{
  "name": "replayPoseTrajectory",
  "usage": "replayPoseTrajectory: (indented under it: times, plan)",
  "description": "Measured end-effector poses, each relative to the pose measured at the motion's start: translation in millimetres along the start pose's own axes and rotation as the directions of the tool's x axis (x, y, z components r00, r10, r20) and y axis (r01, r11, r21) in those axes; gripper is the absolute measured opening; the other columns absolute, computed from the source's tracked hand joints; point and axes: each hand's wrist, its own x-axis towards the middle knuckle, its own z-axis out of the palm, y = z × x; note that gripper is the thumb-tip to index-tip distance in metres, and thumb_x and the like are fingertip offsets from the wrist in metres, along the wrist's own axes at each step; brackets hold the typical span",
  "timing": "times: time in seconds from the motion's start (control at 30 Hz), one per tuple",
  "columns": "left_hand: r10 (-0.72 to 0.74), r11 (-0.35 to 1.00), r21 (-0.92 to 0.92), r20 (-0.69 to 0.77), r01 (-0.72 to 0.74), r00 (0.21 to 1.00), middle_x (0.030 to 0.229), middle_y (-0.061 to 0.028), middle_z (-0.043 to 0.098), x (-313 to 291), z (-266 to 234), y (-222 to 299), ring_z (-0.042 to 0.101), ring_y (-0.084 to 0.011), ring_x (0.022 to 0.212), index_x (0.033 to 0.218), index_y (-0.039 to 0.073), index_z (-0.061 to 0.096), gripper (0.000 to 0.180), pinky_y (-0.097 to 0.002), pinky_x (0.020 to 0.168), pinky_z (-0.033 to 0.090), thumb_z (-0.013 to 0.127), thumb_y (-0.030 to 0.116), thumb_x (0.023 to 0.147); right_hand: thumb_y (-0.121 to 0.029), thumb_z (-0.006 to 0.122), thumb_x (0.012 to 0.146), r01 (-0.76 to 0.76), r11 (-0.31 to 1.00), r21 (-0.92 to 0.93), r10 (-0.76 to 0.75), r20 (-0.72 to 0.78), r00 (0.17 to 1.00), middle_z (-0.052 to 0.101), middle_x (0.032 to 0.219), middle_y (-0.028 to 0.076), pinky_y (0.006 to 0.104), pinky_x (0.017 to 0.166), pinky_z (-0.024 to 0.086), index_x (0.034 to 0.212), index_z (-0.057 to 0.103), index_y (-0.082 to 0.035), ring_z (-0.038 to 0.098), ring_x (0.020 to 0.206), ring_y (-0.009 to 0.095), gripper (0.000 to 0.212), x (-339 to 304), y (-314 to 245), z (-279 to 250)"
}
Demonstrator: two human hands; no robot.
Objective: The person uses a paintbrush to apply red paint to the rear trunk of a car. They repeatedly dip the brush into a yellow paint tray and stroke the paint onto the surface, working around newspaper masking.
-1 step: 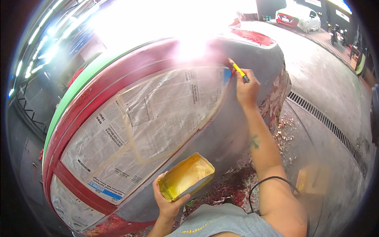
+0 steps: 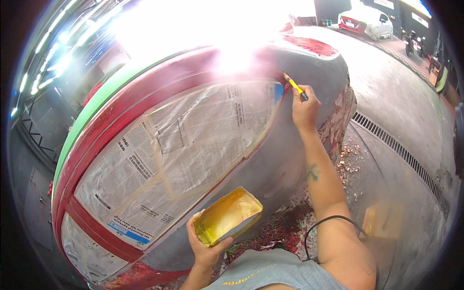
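My right hand [image 2: 306,108] grips a slim paintbrush [image 2: 297,88] by its yellow and black handle. The brush tip touches or nearly touches the red and grey bodywork just past the far corner of a paper-covered car window. Closer to me, my left hand [image 2: 205,247] holds a yellow rectangular container [image 2: 229,216] by its near end, open side up, with thin yellowish liquid inside. Newspaper and tape mask the window [image 2: 193,135]. Its frame [image 2: 104,116] is red, while the panel beneath [image 2: 270,164] is dull grey. Whether the bristles press on the surface is too small to tell.
Red and whitish flakes [image 2: 280,227] litter the floor beside the car. A drain grate [image 2: 403,157] runs along the right. A dark cable [image 2: 333,218] loops by my right arm, near a cardboard box [image 2: 382,221]. Another car [image 2: 365,21] stands far back. Bright glare hides the roof's far part.
My right hand and the paintbrush have shifted slightly to the right and toward me. My left hand and the container stay in place.
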Motion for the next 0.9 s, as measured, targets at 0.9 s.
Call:
replayPoseTrajectory:
  times: [0.9]
  plan:
    - [0.04, 0.996, 0.08, -0.067, -0.034, 0.997, 0.154, -0.0148, 0.056, -19, -36, 3, 0.058, -0.0263, 0.143, 0.158, 0.004, 0.039, 0.112, -0.0439, 0.121, 0.049, 0.104, 0.004, 0.067, -0.014, 0.079, 0.103, 0.264, 0.962, 0.072, -0.269, 0.075, 0.96, 0.08, 0.111, 0.02, 0.0463, 0.089, 0.06, 0.121, 0.075, -0.003, 0.079, 0.102, 0.038, 0.021, -48, -79, 46]
